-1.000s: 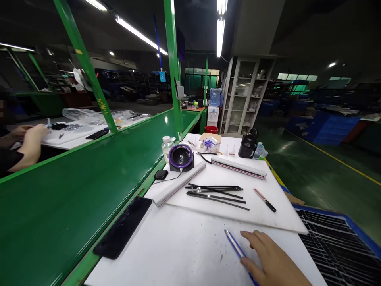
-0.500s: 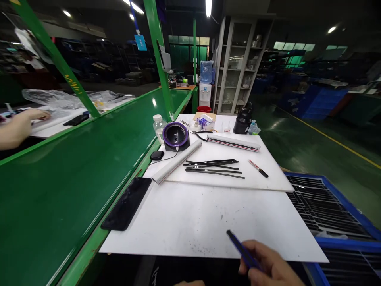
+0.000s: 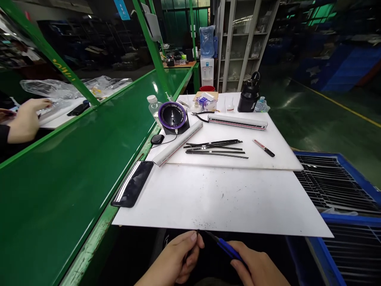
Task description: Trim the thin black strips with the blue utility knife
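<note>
Lower centre: left hand [image 3: 182, 254] is hiding most of a small dark piece [image 3: 198, 232]; too little is showing to tell its shape. Right hand [image 3: 253, 262] is covering the rear of a blue-handled cutter [image 3: 228, 248]; its dark tip is blending into the dark background. Bottom edge is cutting off both forearms [image 3: 153, 276]. Far left: edge is cropping a co-worker's sleeve [image 3: 3, 135]. Upper left: a blue tag [image 3: 122, 10] is running out at top. Lower right: a blue crate [image 3: 351, 219] is leaving frame. Specks [image 3: 205, 223], lower centre, are showing too small to identify.

A factory workshop: blue crates [image 3: 354, 219] and a yellow floor line [image 3: 351, 111] right of the tabletop [image 3: 238, 198], green posts [image 3: 157, 59] and a co-worker [image 3: 26, 121] left of it.
</note>
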Available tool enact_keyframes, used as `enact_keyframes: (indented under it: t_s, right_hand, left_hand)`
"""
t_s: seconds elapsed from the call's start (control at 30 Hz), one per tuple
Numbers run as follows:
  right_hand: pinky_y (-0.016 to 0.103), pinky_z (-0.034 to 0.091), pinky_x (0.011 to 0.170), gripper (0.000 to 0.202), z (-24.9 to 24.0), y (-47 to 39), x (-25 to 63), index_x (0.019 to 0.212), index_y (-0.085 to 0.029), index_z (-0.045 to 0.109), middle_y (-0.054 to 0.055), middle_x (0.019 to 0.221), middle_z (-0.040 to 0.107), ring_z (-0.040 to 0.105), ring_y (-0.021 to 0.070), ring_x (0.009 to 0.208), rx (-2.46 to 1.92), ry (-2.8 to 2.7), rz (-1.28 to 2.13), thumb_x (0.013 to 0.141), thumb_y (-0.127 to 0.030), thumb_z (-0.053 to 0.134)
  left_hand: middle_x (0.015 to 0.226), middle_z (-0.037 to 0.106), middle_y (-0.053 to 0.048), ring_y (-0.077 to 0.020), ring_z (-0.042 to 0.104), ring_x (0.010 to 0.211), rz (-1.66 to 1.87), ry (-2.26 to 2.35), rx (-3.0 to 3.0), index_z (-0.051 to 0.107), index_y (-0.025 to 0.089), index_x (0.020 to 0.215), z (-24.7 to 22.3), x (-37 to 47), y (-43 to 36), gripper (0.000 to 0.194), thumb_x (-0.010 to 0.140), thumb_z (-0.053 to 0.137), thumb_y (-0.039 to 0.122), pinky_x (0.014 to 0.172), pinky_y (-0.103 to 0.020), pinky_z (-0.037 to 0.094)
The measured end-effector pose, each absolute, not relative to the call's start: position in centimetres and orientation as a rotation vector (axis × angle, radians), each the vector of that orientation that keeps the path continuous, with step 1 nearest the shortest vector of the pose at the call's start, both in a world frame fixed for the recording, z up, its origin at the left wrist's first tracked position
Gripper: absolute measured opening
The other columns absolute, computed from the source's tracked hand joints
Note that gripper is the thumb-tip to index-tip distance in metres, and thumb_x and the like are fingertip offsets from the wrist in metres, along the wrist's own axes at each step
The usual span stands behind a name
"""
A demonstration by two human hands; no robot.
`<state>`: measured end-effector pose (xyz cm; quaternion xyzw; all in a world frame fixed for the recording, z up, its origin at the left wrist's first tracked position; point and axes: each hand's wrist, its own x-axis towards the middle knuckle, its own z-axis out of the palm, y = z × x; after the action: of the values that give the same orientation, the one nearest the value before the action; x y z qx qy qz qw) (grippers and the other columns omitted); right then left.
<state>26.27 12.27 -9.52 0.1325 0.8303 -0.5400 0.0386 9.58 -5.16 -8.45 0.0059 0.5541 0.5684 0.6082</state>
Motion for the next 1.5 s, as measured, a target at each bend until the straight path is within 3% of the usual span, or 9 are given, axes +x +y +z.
enact_keyframes:
  t_s: [0.2,0.33,0.53,0.67,0.93,1.13,1.3,1.5]
  right_hand:
    - [0.027,0.05,0.062,0.05,-11.3,11.5,25.8,0.149,-0.024,0.036,0.006,0.092,0.062,0.061,0.024,0.067,0.196,2.84,-1.413,0.099,-0.022,0.032]
    - [0.03,0.048,0.063,0.052,-11.6,11.3,25.6,0.148,-0.018,0.034,0.009,0.094,0.059,0.058,0.0236,0.062,0.185,2.953,-1.198,0.096,-0.017,0.026]
    - [0.029,0.032,0.051,0.076,-10.7,11.1,24.7,0.154,-0.022,0.014,0.005,0.086,0.055,0.055,0.0244,0.06,0.074,2.904,-0.688,0.083,-0.006,0.037]
    - [0.029,0.022,0.049,0.083,-10.2,11.1,24.1,0.154,-0.027,0.014,0.002,0.087,0.054,0.054,0.0219,0.058,0.089,2.859,-0.627,0.08,-0.005,0.046]
    - [0.028,0.024,0.051,0.084,-9.5,11.5,23.9,0.154,-0.028,0.016,0.002,0.089,0.056,0.055,0.0218,0.063,0.084,2.806,-0.666,0.082,-0.004,0.051]
    - [0.03,0.015,0.045,0.088,-8.2,11.7,23.2,0.154,-0.027,0.018,0.003,0.084,0.055,0.056,0.0224,0.06,0.044,2.72,-0.523,0.079,-0.007,0.058]
    - [0.032,0.009,0.041,0.094,-7.9,11.1,23.1,0.155,-0.023,0.012,0.005,0.083,0.053,0.053,0.0214,0.051,0.005,2.699,-0.288,0.075,-0.009,0.059]
    - [0.03,0.011,0.042,0.1,-9.2,10.4,23.6,0.155,-0.024,0.005,0.005,0.085,0.052,0.051,0.0196,0.051,0.034,2.739,-0.291,0.072,-0.009,0.057]
  left_hand:
    - [0.061,0.034,0.007,-0.0049,0.016,0.045,1.299,1.321,-0.063,0.044,0.02,0.078,-9.1,10.1,-4.9,0.033,0.085,0.051,0.051,0.04,-0.019,0.006]
    - [0.06,0.029,0.008,-0.0051,0.014,0.045,1.241,1.336,-0.082,0.04,0.021,0.076,-9.1,10.0,-4.5,0.033,0.082,0.052,0.051,0.039,-0.019,0.006]
    - [0.059,0.029,0.008,-0.0054,0.014,0.044,1.206,1.353,-0.075,0.038,0.022,0.076,-8.8,9.9,-3.9,0.037,0.08,0.051,0.056,0.037,-0.018,0.008]
    - [0.058,0.032,0.008,-0.0053,0.017,0.043,1.189,1.366,-0.064,0.039,0.021,0.076,-8.7,9.7,-3.8,0.038,0.078,0.052,0.057,0.037,-0.017,0.012]
    - [0.06,0.03,0.008,-0.0042,0.015,0.044,1.19,1.368,-0.09,0.036,0.021,0.073,-8.4,9.7,-3.4,0.039,0.078,0.055,0.054,0.037,-0.017,0.009]
    - [0.06,0.03,0.008,-0.0038,0.014,0.044,1.23,1.345,-0.12,0.035,0.021,0.072,-8.3,9.8,-3.2,0.04,0.077,0.057,0.053,0.038,-0.018,0.008]
    - [0.059,0.03,0.008,-0.0037,0.015,0.044,1.23,1.335,-0.128,0.035,0.02,0.07,-8.5,9.8,-3.2,0.042,0.078,0.058,0.055,0.038,-0.018,0.01]
    - [0.06,0.029,0.008,-0.0034,0.015,0.044,1.262,1.275,-0.161,0.036,0.02,0.071,-8.5,9.7,-3.4,0.041,0.077,0.061,0.052,0.038,-0.018,0.008]
